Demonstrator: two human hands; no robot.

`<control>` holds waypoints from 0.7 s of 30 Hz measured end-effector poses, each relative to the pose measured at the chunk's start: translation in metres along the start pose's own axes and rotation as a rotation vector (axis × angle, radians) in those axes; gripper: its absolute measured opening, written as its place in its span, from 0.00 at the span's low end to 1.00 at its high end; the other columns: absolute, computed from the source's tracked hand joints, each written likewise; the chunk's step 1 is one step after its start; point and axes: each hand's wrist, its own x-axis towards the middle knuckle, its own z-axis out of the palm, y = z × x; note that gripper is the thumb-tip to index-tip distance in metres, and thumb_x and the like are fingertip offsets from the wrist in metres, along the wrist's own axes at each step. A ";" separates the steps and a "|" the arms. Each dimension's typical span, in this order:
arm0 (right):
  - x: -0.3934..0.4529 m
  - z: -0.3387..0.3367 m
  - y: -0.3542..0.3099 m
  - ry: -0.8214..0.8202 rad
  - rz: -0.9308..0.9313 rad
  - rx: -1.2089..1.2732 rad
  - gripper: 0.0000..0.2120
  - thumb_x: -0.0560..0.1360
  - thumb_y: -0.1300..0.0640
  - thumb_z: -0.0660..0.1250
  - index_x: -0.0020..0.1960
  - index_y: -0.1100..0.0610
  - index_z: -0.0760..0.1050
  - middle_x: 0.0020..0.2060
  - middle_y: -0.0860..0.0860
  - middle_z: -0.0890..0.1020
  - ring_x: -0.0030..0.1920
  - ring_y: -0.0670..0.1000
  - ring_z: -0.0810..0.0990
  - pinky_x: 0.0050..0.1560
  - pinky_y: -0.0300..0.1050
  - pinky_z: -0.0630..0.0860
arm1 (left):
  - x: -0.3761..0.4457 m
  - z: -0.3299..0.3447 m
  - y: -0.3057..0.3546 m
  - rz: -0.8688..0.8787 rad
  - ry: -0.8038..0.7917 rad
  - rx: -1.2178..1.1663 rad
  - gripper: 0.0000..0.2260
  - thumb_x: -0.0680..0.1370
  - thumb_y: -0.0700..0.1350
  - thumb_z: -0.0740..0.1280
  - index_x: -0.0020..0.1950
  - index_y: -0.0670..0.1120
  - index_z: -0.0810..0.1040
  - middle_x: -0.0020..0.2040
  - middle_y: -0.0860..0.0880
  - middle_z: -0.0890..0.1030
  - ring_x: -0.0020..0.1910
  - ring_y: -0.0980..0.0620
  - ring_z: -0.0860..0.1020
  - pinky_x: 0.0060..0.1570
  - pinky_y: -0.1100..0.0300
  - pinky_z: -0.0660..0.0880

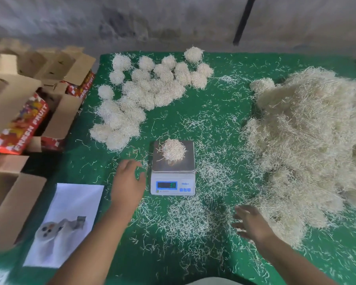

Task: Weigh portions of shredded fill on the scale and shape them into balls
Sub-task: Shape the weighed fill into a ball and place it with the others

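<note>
A white digital scale (173, 183) stands in the middle of the green table, its display lit. A small clump of cream shredded fill (173, 150) rests on its steel pan. A big loose heap of shredded fill (308, 145) covers the right side. Several finished fill balls (152, 87) lie grouped at the back left. My left hand (128, 182) hovers just left of the scale, fingers apart, holding nothing. My right hand (252, 223) is spread open low at the heap's near edge, blurred, with nothing in it.
Open cardboard fruit boxes (27, 112) line the left edge. A printed sheet (68, 221) lies at the front left. Loose shreds (191, 219) are scattered over the green cloth (214, 95) in front of the scale. A dark pole (244, 21) leans on the grey wall behind.
</note>
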 end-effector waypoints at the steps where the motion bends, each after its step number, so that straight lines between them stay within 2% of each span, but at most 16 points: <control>1: 0.000 0.003 -0.003 -0.018 -0.009 -0.021 0.11 0.85 0.51 0.65 0.66 0.53 0.72 0.56 0.54 0.83 0.53 0.57 0.86 0.48 0.51 0.82 | -0.011 -0.004 -0.002 0.006 0.000 -0.004 0.11 0.79 0.39 0.71 0.61 0.42 0.82 0.64 0.45 0.78 0.54 0.48 0.79 0.55 0.53 0.78; 3: -0.002 0.008 -0.010 -0.056 -0.035 -0.076 0.11 0.85 0.52 0.65 0.65 0.53 0.72 0.56 0.55 0.83 0.53 0.57 0.85 0.50 0.51 0.83 | -0.031 -0.009 -0.005 0.001 -0.004 -0.006 0.08 0.80 0.39 0.70 0.58 0.44 0.83 0.60 0.47 0.79 0.50 0.50 0.79 0.51 0.52 0.80; 9: -0.004 0.008 -0.018 -0.131 -0.091 -0.135 0.11 0.85 0.50 0.66 0.65 0.51 0.72 0.57 0.52 0.84 0.54 0.55 0.85 0.51 0.50 0.83 | -0.067 -0.011 -0.013 -0.098 0.020 -0.008 0.06 0.77 0.36 0.71 0.50 0.46 0.84 0.53 0.48 0.81 0.45 0.46 0.81 0.47 0.48 0.80; 13: -0.006 -0.001 -0.011 -0.114 -0.097 -0.110 0.08 0.85 0.50 0.67 0.62 0.49 0.73 0.55 0.53 0.84 0.52 0.56 0.87 0.51 0.53 0.84 | -0.075 -0.009 -0.010 -0.126 0.027 -0.019 0.05 0.78 0.37 0.72 0.50 0.46 0.84 0.52 0.49 0.81 0.44 0.46 0.82 0.45 0.48 0.81; 17: -0.006 -0.011 0.003 -0.085 -0.074 -0.100 0.10 0.85 0.50 0.67 0.64 0.51 0.73 0.55 0.54 0.84 0.50 0.56 0.87 0.46 0.51 0.82 | -0.071 -0.004 -0.005 -0.105 0.013 -0.013 0.05 0.78 0.38 0.71 0.48 0.48 0.83 0.50 0.50 0.81 0.41 0.49 0.81 0.43 0.50 0.80; 19: -0.007 -0.014 0.011 -0.060 -0.056 -0.080 0.11 0.84 0.50 0.68 0.64 0.51 0.73 0.54 0.54 0.85 0.50 0.56 0.88 0.43 0.49 0.81 | -0.066 -0.001 -0.002 -0.103 0.002 -0.026 0.06 0.79 0.39 0.70 0.47 0.49 0.82 0.49 0.52 0.81 0.42 0.49 0.80 0.43 0.49 0.80; 21: -0.008 -0.015 0.018 -0.046 -0.038 -0.080 0.12 0.84 0.49 0.68 0.65 0.52 0.73 0.54 0.54 0.85 0.50 0.55 0.87 0.43 0.48 0.82 | -0.059 0.003 -0.001 -0.088 -0.004 -0.057 0.05 0.79 0.40 0.70 0.50 0.48 0.83 0.51 0.51 0.81 0.46 0.47 0.81 0.46 0.48 0.80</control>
